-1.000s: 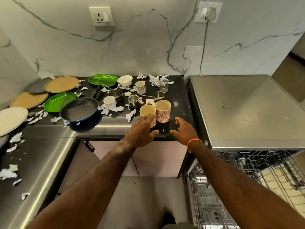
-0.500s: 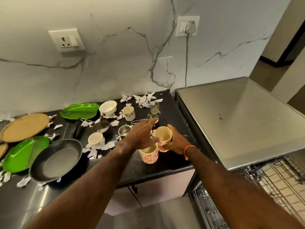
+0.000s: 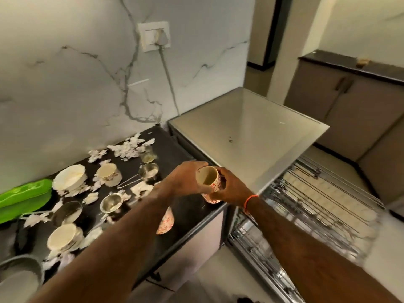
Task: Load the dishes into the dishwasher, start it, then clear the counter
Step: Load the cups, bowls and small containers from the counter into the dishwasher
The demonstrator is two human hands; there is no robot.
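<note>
Floral cup (image 3: 208, 179) gripped between both hands above the right end of the dark surface (image 3: 188, 206), just beside the steel dishwasher top (image 3: 247, 136). Left hand (image 3: 185, 181) curled round the rim's left side; right hand (image 3: 232, 190) wrapped round the right wall, fingers bent close. Long axis tilted, mouth leaning near and left, base down and right. Open dishwasher rack (image 3: 317, 206) lower and to the right of the cup, on the right hand's side, so probably a matter of releasing with the left and swinging right and down with the nearer right. Second floral cup (image 3: 166, 221) on the surface under the left forearm, untouched.
</note>
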